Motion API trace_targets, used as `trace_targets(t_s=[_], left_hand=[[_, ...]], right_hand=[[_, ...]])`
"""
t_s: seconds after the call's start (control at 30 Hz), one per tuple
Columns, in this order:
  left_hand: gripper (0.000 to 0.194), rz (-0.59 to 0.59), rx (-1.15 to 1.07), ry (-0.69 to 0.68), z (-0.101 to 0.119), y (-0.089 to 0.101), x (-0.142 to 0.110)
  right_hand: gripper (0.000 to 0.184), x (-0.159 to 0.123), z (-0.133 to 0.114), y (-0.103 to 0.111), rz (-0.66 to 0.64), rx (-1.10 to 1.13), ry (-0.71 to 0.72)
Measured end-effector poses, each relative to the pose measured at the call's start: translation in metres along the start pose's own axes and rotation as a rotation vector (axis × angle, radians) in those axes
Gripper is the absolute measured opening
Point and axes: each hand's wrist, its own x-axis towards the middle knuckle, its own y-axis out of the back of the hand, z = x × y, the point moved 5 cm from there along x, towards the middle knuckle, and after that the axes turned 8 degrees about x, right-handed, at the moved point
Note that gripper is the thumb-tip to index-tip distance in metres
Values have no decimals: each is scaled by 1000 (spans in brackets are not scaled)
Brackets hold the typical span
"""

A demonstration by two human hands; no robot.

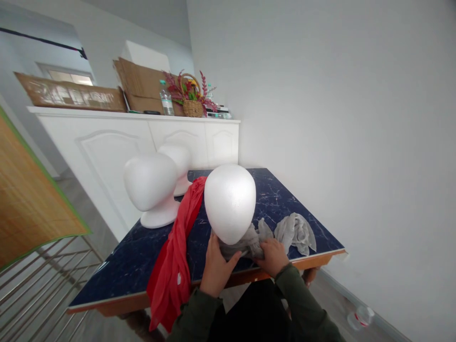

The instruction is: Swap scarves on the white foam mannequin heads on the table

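Close in front of me a white foam mannequin head stands on the table. A thin grey scarf is bunched around its neck, its tail lying in folds to the right. My left hand cups the left side of the neck, fingers up and thumb across the scarf. On the right, my right hand has curled fingers gripping the bunched cloth. Its fingertips are partly hidden in the fabric. Left of the head, a long red scarf runs across the table and hangs over the front edge.
Two more white mannequin heads, a nearer one and a farther one, stand at the table's left. The dark blue table meets a white cabinet bearing cardboard boxes, a bottle and a flower basket. A metal rack stands left.
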Motion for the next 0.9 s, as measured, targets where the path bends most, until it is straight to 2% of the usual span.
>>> trace_targets(t_s=[0.1,0.2,0.3,0.37,0.43,0.5,0.57,0.63,0.7,0.77,0.83,0.9], left_hand=[[65,-7,117,-46,-1,-3,-1],[59,11,189,-46,-2,-2,0],[57,10,239,-35,-2,-2,1],[56,8,252,-31,-1,-2,2],[55,9,255,-26,0,-2,2],[54,5,260,-20,-1,-2,3],[54,-5,269,-9,-3,-3,3],[53,-9,274,-8,-5,-3,3],[52,-6,266,-15,-5,-4,4],[51,0,257,-17,-3,-3,4],[52,1,262,-6,-1,-3,4],[52,-2,281,4,2,-3,5]], right_hand=[[18,-10,4,5,37,-5,91],[21,-20,6,6,-28,75,36],[25,-31,5,11,-5,302,-55],[34,-41,2,10,-26,586,-84],[44,-53,-6,1,-156,978,-110],[43,-69,-17,-16,-377,1340,-136],[37,-86,-24,-34,-536,1539,-163],[35,-97,-24,-50,-584,1585,-169],[42,-101,-16,-59,-504,1541,-191],[53,-97,-2,-58,-299,1378,-209],[58,-92,11,-44,-55,1189,-206],[55,-87,18,-28,109,1131,-203]])
